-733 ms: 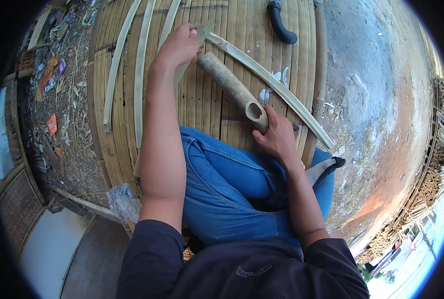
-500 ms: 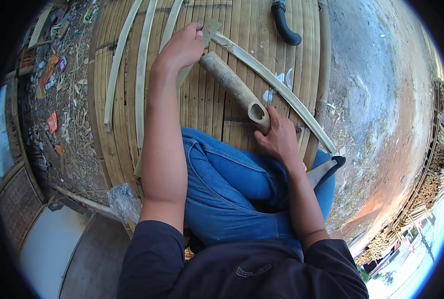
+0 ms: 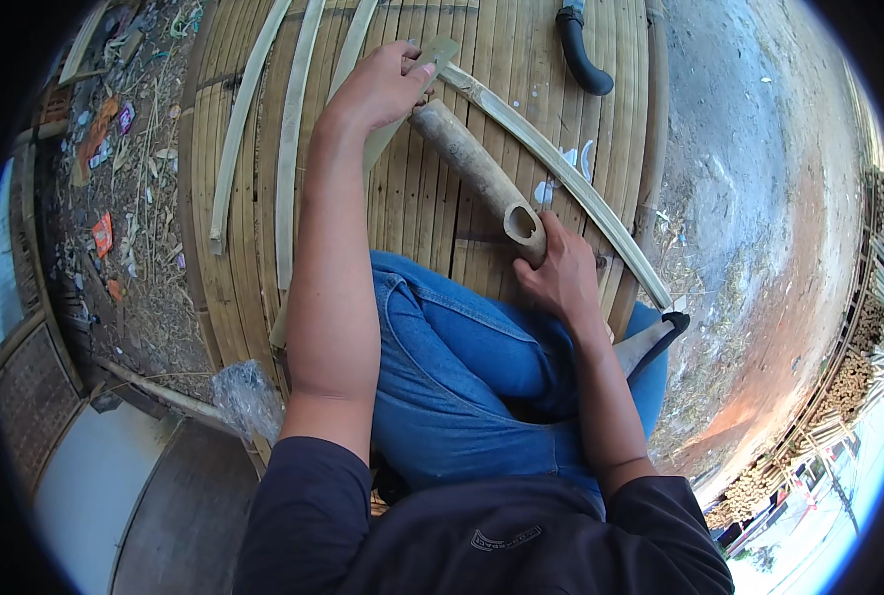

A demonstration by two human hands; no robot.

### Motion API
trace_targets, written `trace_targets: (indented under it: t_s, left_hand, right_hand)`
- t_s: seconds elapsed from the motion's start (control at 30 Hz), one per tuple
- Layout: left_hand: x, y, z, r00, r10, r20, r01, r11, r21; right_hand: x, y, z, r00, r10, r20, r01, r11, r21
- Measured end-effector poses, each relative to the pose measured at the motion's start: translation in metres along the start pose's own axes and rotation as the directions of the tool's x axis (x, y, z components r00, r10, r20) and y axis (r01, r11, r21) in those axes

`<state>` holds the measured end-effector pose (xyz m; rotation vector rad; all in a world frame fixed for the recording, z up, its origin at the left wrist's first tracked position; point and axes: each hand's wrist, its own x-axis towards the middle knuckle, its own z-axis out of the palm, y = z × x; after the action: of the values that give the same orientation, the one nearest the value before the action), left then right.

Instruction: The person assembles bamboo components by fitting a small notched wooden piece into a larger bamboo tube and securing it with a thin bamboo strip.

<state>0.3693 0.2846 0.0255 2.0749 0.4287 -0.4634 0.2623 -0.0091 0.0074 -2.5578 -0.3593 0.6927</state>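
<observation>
My left hand (image 3: pixel 382 87) is closed around a flat greenish bamboo strip (image 3: pixel 440 55), whose far end sticks out past the fingers; its lower part runs back behind my forearm. Just right of that hand lies a short, weathered bamboo tube (image 3: pixel 474 164), slanting toward me with its hollow cut end nearest. My right hand (image 3: pixel 564 268) grips this near end, thumb below and fingers at the outer side. A long pale bamboo strip (image 3: pixel 551 164) stretches diagonally beyond the tube, down to a grey, blade-like piece (image 3: pixel 645 342) with a black end beside my right knee.
Several pale bamboo strips, one of them a long strip (image 3: pixel 241 139), lie on the slatted bamboo platform (image 3: pixel 422 213). At the far right is a black curved handle (image 3: pixel 586 64). Crumpled clear plastic (image 3: pixel 249 397) sits by my left elbow. Littered ground (image 3: pixel 134 228) borders the left side.
The left hand's thumb has shifted onto the face of the strip, and the strip's end sits slightly farther right. The right hand stays on the tube. The whole view has shifted slightly.
</observation>
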Motion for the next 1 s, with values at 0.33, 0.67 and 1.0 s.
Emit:
trace_targets:
  t_s: [0.33, 0.67, 1.0]
  left_hand:
    - [0.015, -0.021, 0.007, 0.998, 0.05, -0.035, -0.053, 0.995, -0.087]
    - [0.022, -0.028, 0.01, 0.999, 0.031, -0.035, -0.034, 0.995, -0.096]
    - [0.017, -0.02, 0.008, 1.0, 0.013, -0.02, -0.016, 0.992, -0.123]
  right_hand:
    - [0.001, 0.001, 0.0, 1.0, 0.009, 0.008, -0.009, 1.0, 0.004]
    - [0.0, 0.0, 0.001, 1.0, 0.013, 0.0, -0.013, 1.0, -0.02]
    - [-0.001, 0.003, 0.004, 1.0, -0.006, -0.024, 0.005, 1.0, -0.016]
